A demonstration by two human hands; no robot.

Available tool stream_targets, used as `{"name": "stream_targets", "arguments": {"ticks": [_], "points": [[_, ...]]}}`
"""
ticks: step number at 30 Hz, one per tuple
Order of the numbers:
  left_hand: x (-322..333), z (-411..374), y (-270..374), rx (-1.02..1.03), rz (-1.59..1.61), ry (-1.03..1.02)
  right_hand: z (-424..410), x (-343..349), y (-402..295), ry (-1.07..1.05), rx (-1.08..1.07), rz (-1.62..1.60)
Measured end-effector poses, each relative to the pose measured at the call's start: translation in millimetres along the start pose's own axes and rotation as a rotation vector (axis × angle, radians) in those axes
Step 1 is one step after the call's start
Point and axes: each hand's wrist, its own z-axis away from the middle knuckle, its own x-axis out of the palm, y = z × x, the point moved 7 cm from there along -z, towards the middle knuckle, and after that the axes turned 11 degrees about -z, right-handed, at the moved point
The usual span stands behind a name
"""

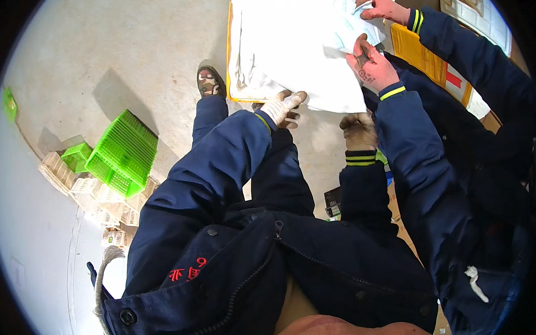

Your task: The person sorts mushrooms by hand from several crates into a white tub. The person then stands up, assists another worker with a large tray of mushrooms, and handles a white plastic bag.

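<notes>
A bright white sheet of cloth or plastic (294, 49) lies over a yellow-rimmed container (228, 55), its surface washed out by glare. My left hand (281, 108), in a pale glove with soiled fingertips, grips the sheet's near edge, some fingers over it and others below. At the near right corner of the sheet is my right hand (360, 131), in a dirty glove. Its fingers are curled and partly hidden at the edge, so its grip is unclear. Another person's pink-gloved hands (373, 67) are at the sheet's right side, by a crumpled bluish-white part.
The co-worker's dark sleeve (427, 160) passes close by my right arm. Stacked green plastic baskets (122, 153) stand on the floor at left, beside pale baskets (88, 185). A yellow-wrapped box (418, 55) is at the upper right. A black crate (333, 201) lies near my legs.
</notes>
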Motion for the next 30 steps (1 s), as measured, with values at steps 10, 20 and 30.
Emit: {"name": "stream_targets", "arguments": {"ticks": [10,20,30], "points": [[-132,-4,38,0.015,-1.084,0.73,72,52,121,0.137,0.409,-1.164],[-142,-56,47,-0.122,-1.31,0.644,156,102,108,0.916,0.607,-1.126],[-120,-20,24,0.47,-1.077,0.535,145,96,61,0.707,0.527,-0.951]]}}
